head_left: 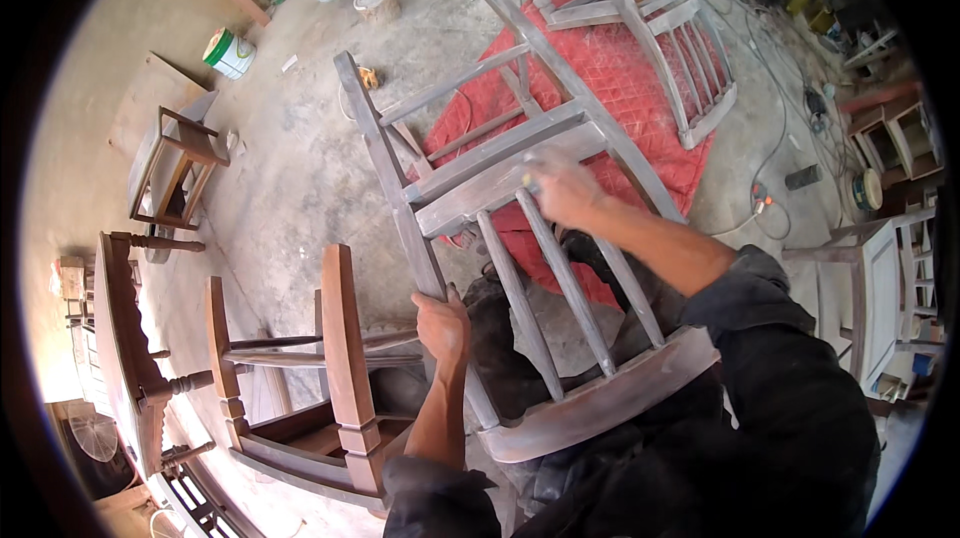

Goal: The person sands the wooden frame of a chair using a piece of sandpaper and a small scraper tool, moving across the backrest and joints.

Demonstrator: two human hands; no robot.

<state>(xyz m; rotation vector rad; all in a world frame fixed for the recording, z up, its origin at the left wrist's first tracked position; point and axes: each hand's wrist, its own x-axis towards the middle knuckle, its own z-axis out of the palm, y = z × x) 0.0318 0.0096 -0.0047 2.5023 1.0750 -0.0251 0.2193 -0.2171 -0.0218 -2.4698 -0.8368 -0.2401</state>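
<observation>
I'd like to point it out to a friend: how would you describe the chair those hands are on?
Start from the red cloth on the floor. Partly covering it, mid-picture, is a grayish wooden chair with a curved rail at its near end. Unlike its neighbours, it has the left hand on one side post.

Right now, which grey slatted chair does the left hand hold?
The nearer grey chair: the left hand grips its left side post. The far grey chair, toward the upper right, has neither hand on it.
</observation>
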